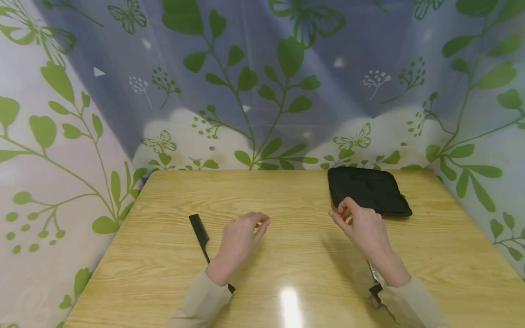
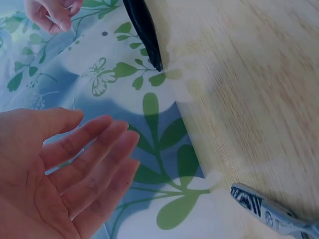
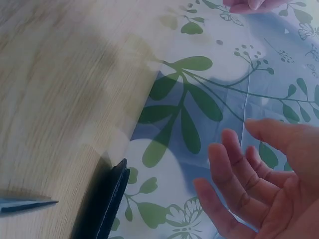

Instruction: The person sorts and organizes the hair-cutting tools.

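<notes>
My left hand (image 1: 239, 239) is held above the table with its fingers loosely bent and nothing in them. Below it lies a black tail comb (image 1: 199, 231), partly covered by the wrist; the comb's toothed end (image 2: 249, 200) shows in the left wrist view. Over the right side hovers my right hand (image 1: 365, 228), fingers relaxed, thumb apart from them in the right wrist view, holding nothing. Scissors (image 1: 375, 298) lie beneath the right forearm, largely hidden, and their pointed tip (image 3: 35, 204) appears in the right wrist view. A black zip pouch (image 1: 365, 189) lies just beyond the right hand.
The light wooden table (image 1: 287, 255) ends against a curtain (image 1: 254, 91) printed with green leaves and butterflies at the back. Similar printed cloth stands along both sides. A bright light reflection shows near the table's front.
</notes>
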Demonstrator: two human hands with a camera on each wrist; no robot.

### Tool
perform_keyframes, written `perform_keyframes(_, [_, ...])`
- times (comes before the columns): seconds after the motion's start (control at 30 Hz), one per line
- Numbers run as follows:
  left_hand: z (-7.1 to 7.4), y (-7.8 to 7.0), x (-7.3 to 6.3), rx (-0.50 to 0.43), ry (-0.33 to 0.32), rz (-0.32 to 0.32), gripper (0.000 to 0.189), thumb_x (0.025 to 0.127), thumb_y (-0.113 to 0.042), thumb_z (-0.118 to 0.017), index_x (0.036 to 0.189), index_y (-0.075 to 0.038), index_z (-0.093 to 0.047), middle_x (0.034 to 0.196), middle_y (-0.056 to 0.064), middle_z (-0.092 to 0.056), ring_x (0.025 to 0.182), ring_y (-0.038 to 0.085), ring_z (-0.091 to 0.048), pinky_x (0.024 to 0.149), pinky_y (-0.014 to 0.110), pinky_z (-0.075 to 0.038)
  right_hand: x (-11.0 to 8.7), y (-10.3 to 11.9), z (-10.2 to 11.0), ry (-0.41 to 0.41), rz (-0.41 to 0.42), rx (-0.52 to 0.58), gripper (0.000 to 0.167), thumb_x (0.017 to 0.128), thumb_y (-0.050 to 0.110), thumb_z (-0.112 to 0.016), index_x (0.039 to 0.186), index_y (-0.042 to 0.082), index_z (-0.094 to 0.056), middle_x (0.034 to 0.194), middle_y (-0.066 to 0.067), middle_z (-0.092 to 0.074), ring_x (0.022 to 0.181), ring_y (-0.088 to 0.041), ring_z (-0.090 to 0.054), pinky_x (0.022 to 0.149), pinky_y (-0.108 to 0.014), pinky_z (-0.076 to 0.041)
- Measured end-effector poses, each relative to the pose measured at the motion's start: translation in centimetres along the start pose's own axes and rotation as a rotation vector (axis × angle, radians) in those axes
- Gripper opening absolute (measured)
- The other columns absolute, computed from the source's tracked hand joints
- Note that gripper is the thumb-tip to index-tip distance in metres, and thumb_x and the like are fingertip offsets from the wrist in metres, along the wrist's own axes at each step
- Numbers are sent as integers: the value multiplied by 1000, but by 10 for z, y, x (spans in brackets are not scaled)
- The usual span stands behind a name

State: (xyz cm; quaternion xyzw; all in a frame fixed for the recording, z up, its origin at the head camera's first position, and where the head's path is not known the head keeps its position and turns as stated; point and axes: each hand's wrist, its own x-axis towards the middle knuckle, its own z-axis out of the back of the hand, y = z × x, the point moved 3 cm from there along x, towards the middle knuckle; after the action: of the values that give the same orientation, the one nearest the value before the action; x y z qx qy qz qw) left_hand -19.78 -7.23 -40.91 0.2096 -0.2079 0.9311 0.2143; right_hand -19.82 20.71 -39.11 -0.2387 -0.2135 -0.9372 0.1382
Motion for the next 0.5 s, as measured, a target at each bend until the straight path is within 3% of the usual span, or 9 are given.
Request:
perform_keyframes(0.2, [-1,-4,0,-15,20,22,12,96,-25,-72,98,-15,-79,85,-2,-77,54,6,-61,40,14,-33,0,-1,3,-23,-3,-33,26,91,14,-75,81,13,-51,61,2,-63,42,-12,-50,39,-27,-28])
perform_keyframes(0.33, [0,-7,3,-24,16,25,12,97,-25,-71,98,-15,-79,85,-2,-77,50,5,-57,38,14,-30,1,-3,5,7,-35,-30,22,93,10,-68,81,13,-51,50,4,-51,39,-10,-37,40,-27,-26])
perform_keyframes(0.5, [-1,-12,9,-27,9,24,12,97,-23,-71,97,-14,-79,83,-1,-77,44,2,-48,37,14,-25,2,-5,7,9,-38,-25,19,94,10,-68,84,12,-52,49,5,-47,39,-9,-38,39,-27,-26])
